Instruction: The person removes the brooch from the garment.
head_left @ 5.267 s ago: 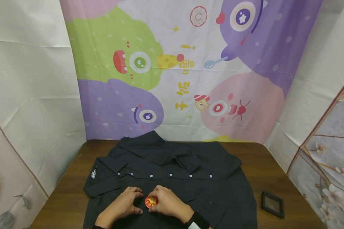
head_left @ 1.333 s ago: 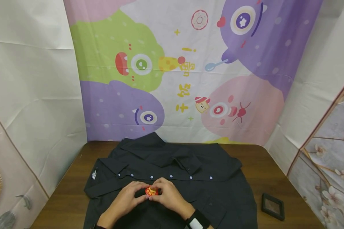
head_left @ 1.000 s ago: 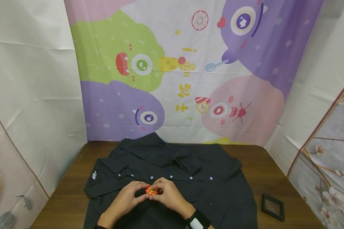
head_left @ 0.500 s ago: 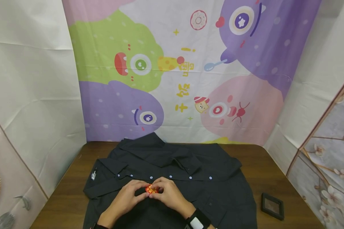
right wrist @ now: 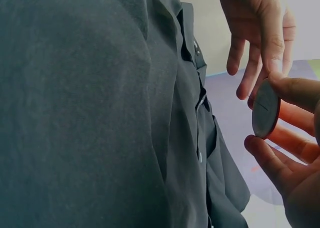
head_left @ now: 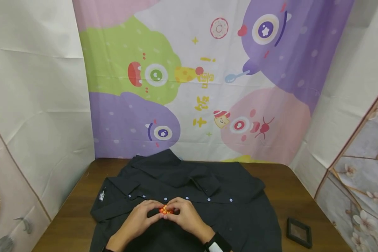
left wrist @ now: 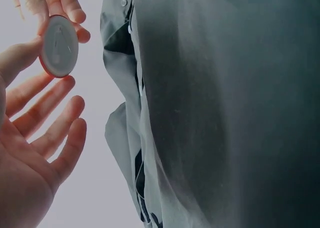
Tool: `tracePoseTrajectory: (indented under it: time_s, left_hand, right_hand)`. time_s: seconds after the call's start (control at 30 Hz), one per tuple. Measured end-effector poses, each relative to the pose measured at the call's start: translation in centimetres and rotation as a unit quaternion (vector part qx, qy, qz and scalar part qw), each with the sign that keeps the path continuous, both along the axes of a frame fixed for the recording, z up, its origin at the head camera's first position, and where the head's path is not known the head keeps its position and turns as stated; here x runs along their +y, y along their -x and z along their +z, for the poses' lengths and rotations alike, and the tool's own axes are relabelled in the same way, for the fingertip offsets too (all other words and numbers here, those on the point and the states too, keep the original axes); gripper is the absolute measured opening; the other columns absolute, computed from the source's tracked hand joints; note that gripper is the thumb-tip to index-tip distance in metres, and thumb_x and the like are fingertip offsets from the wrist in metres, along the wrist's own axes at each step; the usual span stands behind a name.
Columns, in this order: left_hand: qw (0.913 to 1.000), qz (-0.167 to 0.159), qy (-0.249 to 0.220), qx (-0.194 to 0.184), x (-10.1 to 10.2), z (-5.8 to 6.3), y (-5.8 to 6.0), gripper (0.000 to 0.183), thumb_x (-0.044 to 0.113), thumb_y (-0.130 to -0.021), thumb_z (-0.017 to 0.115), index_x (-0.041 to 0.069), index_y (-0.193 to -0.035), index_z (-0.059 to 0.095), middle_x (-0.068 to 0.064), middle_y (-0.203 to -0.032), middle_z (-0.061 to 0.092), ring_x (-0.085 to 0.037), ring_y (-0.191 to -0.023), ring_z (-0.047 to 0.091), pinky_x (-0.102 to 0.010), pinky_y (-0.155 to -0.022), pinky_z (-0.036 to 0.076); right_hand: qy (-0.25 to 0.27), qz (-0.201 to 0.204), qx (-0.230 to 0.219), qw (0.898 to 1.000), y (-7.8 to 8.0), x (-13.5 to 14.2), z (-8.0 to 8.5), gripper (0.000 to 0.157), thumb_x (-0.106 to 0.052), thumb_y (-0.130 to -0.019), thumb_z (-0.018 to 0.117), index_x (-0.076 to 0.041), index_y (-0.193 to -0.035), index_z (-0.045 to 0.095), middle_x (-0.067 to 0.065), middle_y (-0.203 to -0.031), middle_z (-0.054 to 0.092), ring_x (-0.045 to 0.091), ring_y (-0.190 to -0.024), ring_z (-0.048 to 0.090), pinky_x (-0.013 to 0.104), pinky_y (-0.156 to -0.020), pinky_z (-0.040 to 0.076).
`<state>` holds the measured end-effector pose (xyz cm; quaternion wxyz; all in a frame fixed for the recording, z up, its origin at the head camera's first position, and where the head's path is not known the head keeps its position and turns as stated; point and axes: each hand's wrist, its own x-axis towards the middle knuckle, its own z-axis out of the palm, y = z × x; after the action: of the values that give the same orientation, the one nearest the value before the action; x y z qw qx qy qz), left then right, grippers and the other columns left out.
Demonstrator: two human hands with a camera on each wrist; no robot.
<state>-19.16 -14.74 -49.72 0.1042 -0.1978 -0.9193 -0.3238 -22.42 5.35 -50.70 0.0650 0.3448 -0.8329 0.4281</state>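
A small round pin badge (head_left: 166, 210) with a red and yellow face is held just above a dark shirt (head_left: 245, 196). My left hand (head_left: 140, 218) pinches its left edge with thumb and fingertips. On the opposite edge my right hand (head_left: 186, 217) pinches it the same way. In the left wrist view the badge's pale back (left wrist: 60, 50) faces the camera, a thin pin running along it and a red rim around it. The right wrist view shows that grey back (right wrist: 265, 110) too, between thumb and fingers. The shirt lies spread out, with a row of pale buttons and a collar.
A brown wooden table (head_left: 72, 199) carries the shirt. A small black frame (head_left: 299, 232) lies near the right edge. Behind the table hangs a cartoon-printed cloth (head_left: 195, 87), with white cloth walls (head_left: 37, 77) at the sides.
Several seconds ago only the right hand held the badge, lower over the shirt. The left hand has since taken its other edge, and the badge has moved up and tilted. Lately the hands barely move.
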Motion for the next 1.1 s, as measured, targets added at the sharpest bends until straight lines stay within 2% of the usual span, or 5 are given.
tracePoseTrajectory:
  time_s: [0.2, 0.4, 0.7, 0.93, 1.1]
  left_hand:
    - [0.9999, -0.008, -0.013, 0.007, -0.07, -0.15, 0.13, 0.026, 0.037, -0.088, 0.07, 0.018, -0.106, 0.073, 0.006, -0.107, 0.071, -0.018, -0.1, 0.067, -0.04, -0.087, 0.055]
    - [0.9996, 0.004, -0.022, 0.02, 0.12, -0.39, 0.18, 0.022, 0.033, -0.086, 0.073, 0.019, -0.104, 0.074, 0.008, -0.106, 0.071, -0.015, -0.1, 0.067, -0.038, -0.086, 0.055]
    - [0.9991, 0.007, -0.033, 0.027, 0.09, -0.49, 0.02, 0.022, 0.034, -0.085, 0.074, 0.021, -0.103, 0.074, 0.008, -0.105, 0.071, -0.016, -0.099, 0.067, -0.039, -0.086, 0.055]
    - [0.9989, 0.008, -0.039, 0.027, 0.1, -0.41, -0.06, 0.022, 0.035, -0.085, 0.073, 0.021, -0.103, 0.074, 0.008, -0.105, 0.071, -0.016, -0.099, 0.066, -0.038, -0.086, 0.055]
    - [0.998, 0.012, -0.054, 0.029, 0.19, -0.48, 0.21, 0.022, 0.03, -0.085, 0.075, 0.019, -0.103, 0.074, 0.007, -0.106, 0.071, -0.017, -0.1, 0.067, -0.039, -0.087, 0.055]
  right_hand:
    - [0.007, 0.002, 0.004, 1.0, 0.06, 0.0, -0.04, 0.018, -0.022, -0.082, 0.079, -0.007, -0.092, 0.077, 0.004, -0.097, 0.07, 0.01, -0.084, 0.065, 0.015, -0.071, 0.053]
    - [0.013, 0.01, 0.0, 1.0, 0.16, 0.12, 0.19, 0.017, -0.02, -0.082, 0.078, -0.006, -0.092, 0.077, 0.005, -0.097, 0.07, 0.013, -0.086, 0.066, 0.016, -0.072, 0.054]
    - [0.003, 0.006, 0.01, 1.0, -0.12, 0.01, 0.34, 0.019, -0.02, -0.082, 0.078, -0.006, -0.094, 0.076, 0.005, -0.099, 0.071, 0.008, -0.083, 0.065, 0.016, -0.071, 0.054]
    - [0.014, 0.008, 0.0, 1.0, -0.22, 0.0, 0.3, 0.017, -0.017, -0.083, 0.078, -0.004, -0.094, 0.076, 0.006, -0.1, 0.071, 0.012, -0.086, 0.066, 0.019, -0.072, 0.055]
    - [0.02, 0.008, -0.013, 1.0, 0.12, -0.04, 0.54, 0.017, -0.014, -0.082, 0.078, -0.004, -0.095, 0.076, 0.006, -0.101, 0.071, 0.012, -0.086, 0.066, 0.019, -0.073, 0.055]
